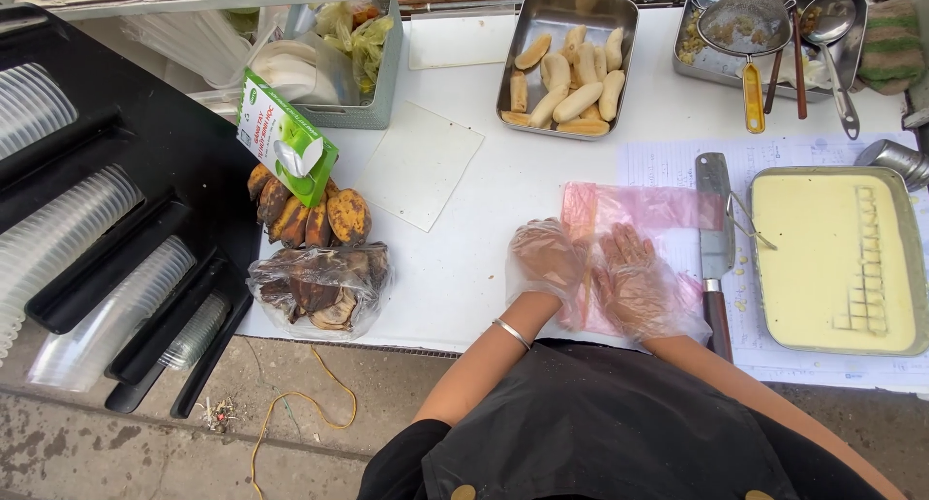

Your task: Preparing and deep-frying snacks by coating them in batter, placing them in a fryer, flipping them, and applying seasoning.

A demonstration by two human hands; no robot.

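Pressing down on a thin pink see-through plastic bag (634, 210) is pretty much what both hands are up to, each one inside a loose clear disposable glove. The left hand (545, 259) sits on the bag's left edge with its fingers curled loosely, pinning the plastic rather than clamping anything, and a silver bangle (511, 333) rides on that wrist. The right hand (634, 279) lies flat on the bag with fingers spread and released, gripping nothing. The bag lies flat on the white worktop (455, 258), right in front of the person and just left of a broad cleaver with a dark handle (715, 239), which rests on a sheet of printed paper (668, 161). Right of the cleaver is a rectangular metal tray of pale yellow batter-like stuff (832, 258) with a grid of small squares cut into its right side. Further back there's a steel tray of peeled pale bananas (571, 74), and another tray holding a mesh skimmer with a yellow handle (747, 35) plus a ladle. Off to the left: a bunch of dark overripe bananas (305, 214), a green-and-white carton (285, 137) lying on them, and a clear bag of blackened peels (319, 287). Black racks of stacked clear plastic cups (87, 258) stand at far left.
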